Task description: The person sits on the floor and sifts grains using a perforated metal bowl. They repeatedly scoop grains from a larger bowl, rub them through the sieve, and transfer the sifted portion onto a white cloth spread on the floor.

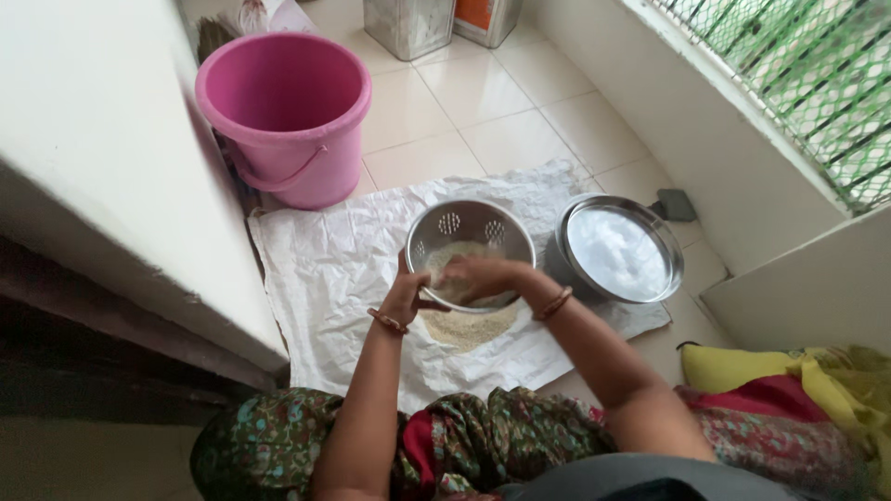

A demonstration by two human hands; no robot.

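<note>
A round steel colander (469,227) with hole patterns in its wall is held over a white sack sheet (325,278) spread on the floor. My left hand (411,289) grips the colander's near left rim. My right hand (489,276) reaches inside it, fingers down on the pale grain it holds. A small heap of fine pale grain (469,329) lies on the sheet right under the colander. Both wrists wear bangles.
A steel container with a flat shiny lid (620,252) stands right of the colander. A pink bucket (288,116) sits at the sheet's far left corner. Two metal tins (408,26) stand at the back. A white wall edges the left, a ledge with green mesh the right.
</note>
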